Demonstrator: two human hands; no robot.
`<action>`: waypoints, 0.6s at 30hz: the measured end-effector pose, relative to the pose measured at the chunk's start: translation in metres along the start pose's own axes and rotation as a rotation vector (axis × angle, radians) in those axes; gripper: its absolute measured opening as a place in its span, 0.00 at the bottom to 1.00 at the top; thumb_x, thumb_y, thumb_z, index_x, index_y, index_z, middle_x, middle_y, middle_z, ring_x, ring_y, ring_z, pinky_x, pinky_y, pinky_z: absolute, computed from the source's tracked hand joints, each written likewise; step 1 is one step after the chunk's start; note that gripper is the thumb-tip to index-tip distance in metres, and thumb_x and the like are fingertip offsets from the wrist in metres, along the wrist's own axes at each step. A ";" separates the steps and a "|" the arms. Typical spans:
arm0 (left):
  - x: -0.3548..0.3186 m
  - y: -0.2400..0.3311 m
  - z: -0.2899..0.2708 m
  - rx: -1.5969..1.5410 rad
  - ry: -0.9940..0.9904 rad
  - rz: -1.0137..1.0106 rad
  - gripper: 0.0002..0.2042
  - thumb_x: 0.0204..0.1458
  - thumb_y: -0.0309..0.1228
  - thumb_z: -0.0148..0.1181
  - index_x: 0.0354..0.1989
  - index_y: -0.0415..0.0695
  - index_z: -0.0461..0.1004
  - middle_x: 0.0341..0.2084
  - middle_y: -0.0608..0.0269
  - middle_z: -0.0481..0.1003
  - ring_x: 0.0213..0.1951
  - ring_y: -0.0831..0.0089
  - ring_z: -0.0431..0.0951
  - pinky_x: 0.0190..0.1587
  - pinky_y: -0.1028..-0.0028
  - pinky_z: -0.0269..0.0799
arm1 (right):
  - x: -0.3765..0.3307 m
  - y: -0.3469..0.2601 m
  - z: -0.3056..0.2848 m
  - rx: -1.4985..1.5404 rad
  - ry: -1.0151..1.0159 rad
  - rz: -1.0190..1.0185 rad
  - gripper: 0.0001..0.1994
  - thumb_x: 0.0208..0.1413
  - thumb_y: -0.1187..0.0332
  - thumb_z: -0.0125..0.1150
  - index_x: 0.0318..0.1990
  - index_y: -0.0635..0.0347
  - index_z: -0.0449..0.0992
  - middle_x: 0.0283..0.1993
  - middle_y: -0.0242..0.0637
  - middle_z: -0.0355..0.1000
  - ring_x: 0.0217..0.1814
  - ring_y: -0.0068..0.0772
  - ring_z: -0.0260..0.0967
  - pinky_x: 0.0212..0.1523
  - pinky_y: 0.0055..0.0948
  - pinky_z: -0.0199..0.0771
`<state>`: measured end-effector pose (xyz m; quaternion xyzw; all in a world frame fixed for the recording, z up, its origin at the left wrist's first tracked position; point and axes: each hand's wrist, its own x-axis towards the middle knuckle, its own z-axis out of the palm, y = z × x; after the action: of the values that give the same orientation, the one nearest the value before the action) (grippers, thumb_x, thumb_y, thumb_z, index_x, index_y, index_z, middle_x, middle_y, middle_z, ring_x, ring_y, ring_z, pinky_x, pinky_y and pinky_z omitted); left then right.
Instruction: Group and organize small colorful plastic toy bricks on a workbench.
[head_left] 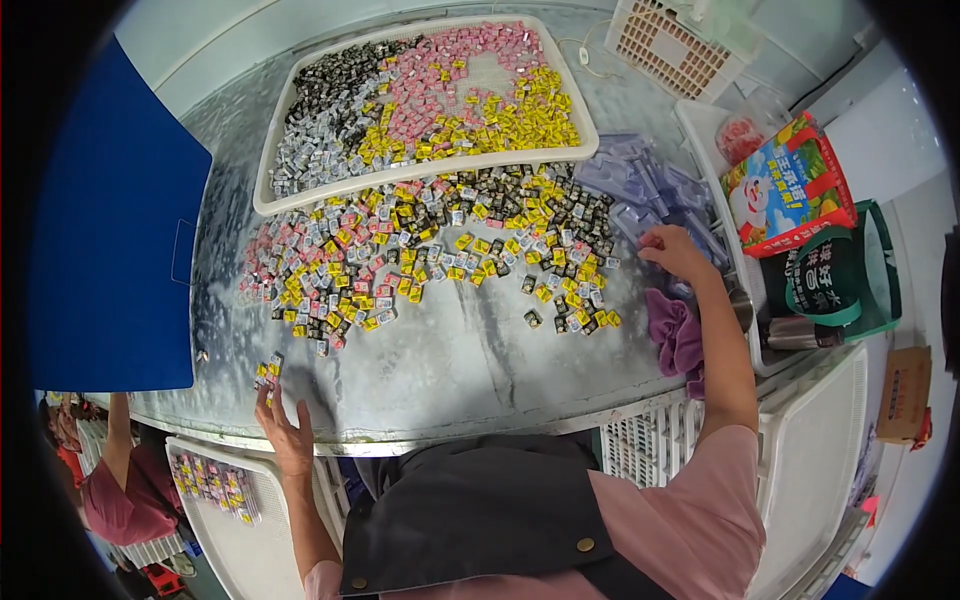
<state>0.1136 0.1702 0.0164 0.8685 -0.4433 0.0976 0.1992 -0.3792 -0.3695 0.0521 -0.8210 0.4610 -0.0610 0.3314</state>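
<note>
My left hand [286,432] is near the table's front left edge, thumb and fingers apart. Its fingertips touch a small cluster of wrapped pieces [269,368] in yellow, pink and black; whether a clear case surrounds them cannot be made out. On the right, my right hand [680,252] has its fingers curled over a pile of clear, purplish plastic cases [645,178], at the pile's near side. What its fingertips grip is too small to make out. Loose wrapped pieces [400,265] in black, yellow, pink and silver spread across the middle of the table [430,375].
A white tray [425,176] of colour-sorted pieces stands behind the loose ones. Purple cloth [672,330] lies below my right forearm. A colourful bag [785,190] and a green bag [850,270] stand right. Filled packs [212,485] lie lower left; another person's arm [118,440] is beyond.
</note>
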 end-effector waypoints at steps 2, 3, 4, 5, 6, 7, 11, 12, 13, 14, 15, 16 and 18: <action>-0.002 0.005 -0.002 0.001 -0.005 0.002 0.27 0.54 0.22 0.63 0.64 0.42 0.66 0.60 0.43 0.64 0.62 0.45 0.64 0.63 0.52 0.64 | -0.003 -0.011 -0.001 -0.007 -0.009 0.016 0.10 0.50 0.70 0.69 0.38 0.68 0.81 0.34 0.45 0.80 0.36 0.37 0.79 0.39 0.34 0.78; -0.004 0.007 -0.004 -0.002 -0.007 0.005 0.28 0.54 0.21 0.63 0.64 0.42 0.66 0.61 0.44 0.64 0.63 0.45 0.65 0.63 0.53 0.64 | -0.003 -0.018 0.000 -0.017 -0.014 0.031 0.08 0.53 0.70 0.66 0.36 0.67 0.81 0.34 0.47 0.80 0.37 0.41 0.79 0.39 0.36 0.77; -0.002 0.010 -0.005 -0.008 -0.002 0.019 0.27 0.53 0.22 0.64 0.63 0.42 0.67 0.61 0.44 0.64 0.63 0.44 0.64 0.64 0.52 0.63 | -0.002 -0.008 0.007 -0.016 -0.017 0.026 0.08 0.53 0.70 0.66 0.36 0.67 0.81 0.34 0.47 0.80 0.37 0.41 0.79 0.39 0.36 0.77; 0.000 0.015 -0.004 0.000 0.000 0.014 0.27 0.53 0.22 0.64 0.63 0.42 0.67 0.61 0.44 0.64 0.63 0.44 0.64 0.64 0.52 0.63 | 0.000 0.008 0.017 -0.198 0.125 -0.054 0.09 0.55 0.69 0.62 0.37 0.66 0.80 0.35 0.49 0.79 0.38 0.47 0.78 0.39 0.40 0.77; 0.003 0.021 -0.004 -0.018 0.003 0.033 0.27 0.52 0.22 0.65 0.62 0.42 0.67 0.61 0.44 0.64 0.63 0.44 0.64 0.64 0.52 0.62 | 0.003 0.020 0.024 -0.375 0.263 -0.141 0.09 0.57 0.68 0.59 0.38 0.65 0.79 0.36 0.51 0.78 0.40 0.53 0.77 0.40 0.44 0.76; 0.003 0.026 -0.005 -0.026 0.007 0.041 0.26 0.52 0.22 0.65 0.61 0.41 0.68 0.61 0.44 0.65 0.63 0.43 0.64 0.64 0.52 0.62 | 0.005 0.022 0.030 -0.466 0.278 -0.072 0.10 0.58 0.68 0.56 0.40 0.65 0.78 0.38 0.53 0.77 0.42 0.57 0.75 0.41 0.47 0.75; 0.007 0.042 0.005 -0.090 0.006 0.047 0.26 0.50 0.22 0.67 0.59 0.41 0.69 0.59 0.42 0.66 0.61 0.42 0.66 0.63 0.52 0.62 | 0.001 0.022 0.037 -0.797 0.426 -0.202 0.09 0.58 0.71 0.54 0.44 0.63 0.75 0.41 0.51 0.74 0.45 0.58 0.73 0.43 0.49 0.74; 0.013 0.049 0.006 -0.121 0.006 0.055 0.25 0.49 0.22 0.67 0.58 0.41 0.69 0.58 0.43 0.67 0.60 0.43 0.67 0.62 0.52 0.64 | 0.000 0.019 0.043 -0.862 0.577 -0.331 0.08 0.56 0.73 0.54 0.42 0.62 0.75 0.41 0.51 0.74 0.46 0.56 0.73 0.43 0.49 0.73; 0.013 0.056 0.005 -0.149 0.002 0.057 0.25 0.49 0.22 0.67 0.58 0.41 0.70 0.57 0.43 0.68 0.59 0.43 0.68 0.61 0.53 0.65 | -0.003 -0.006 0.052 -0.836 0.559 -0.365 0.08 0.56 0.73 0.54 0.42 0.62 0.75 0.41 0.51 0.74 0.46 0.56 0.73 0.43 0.49 0.73; 0.011 0.063 0.005 -0.169 -0.002 0.059 0.25 0.49 0.22 0.67 0.57 0.41 0.70 0.57 0.44 0.68 0.58 0.44 0.69 0.60 0.54 0.67 | -0.010 -0.052 0.062 -0.697 0.573 -0.502 0.07 0.56 0.75 0.53 0.41 0.62 0.74 0.40 0.49 0.72 0.46 0.55 0.71 0.44 0.48 0.72; 0.014 0.073 0.006 -0.197 -0.005 0.071 0.24 0.49 0.21 0.66 0.57 0.41 0.71 0.56 0.44 0.69 0.56 0.45 0.70 0.59 0.55 0.68 | -0.020 -0.094 0.075 -0.557 0.590 -0.625 0.06 0.57 0.78 0.52 0.40 0.62 0.74 0.39 0.48 0.71 0.47 0.54 0.70 0.45 0.47 0.71; 0.018 0.083 0.008 -0.252 -0.030 0.063 0.24 0.49 0.22 0.66 0.57 0.41 0.71 0.56 0.44 0.69 0.56 0.46 0.70 0.58 0.56 0.69 | -0.031 -0.133 0.094 -0.434 0.501 -0.694 0.07 0.54 0.79 0.53 0.40 0.62 0.74 0.37 0.48 0.69 0.44 0.53 0.69 0.43 0.46 0.71; 0.029 0.103 0.015 -0.328 -0.052 0.106 0.25 0.49 0.21 0.65 0.58 0.39 0.70 0.55 0.44 0.69 0.55 0.45 0.71 0.57 0.58 0.70 | -0.051 -0.182 0.145 -0.336 0.300 -0.820 0.10 0.47 0.79 0.55 0.38 0.60 0.74 0.34 0.46 0.66 0.39 0.51 0.67 0.39 0.43 0.70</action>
<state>0.0476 0.0886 0.0399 0.8020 -0.5033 0.0116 0.3213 -0.2191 -0.1940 0.0599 -0.9598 0.1446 -0.2297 0.0722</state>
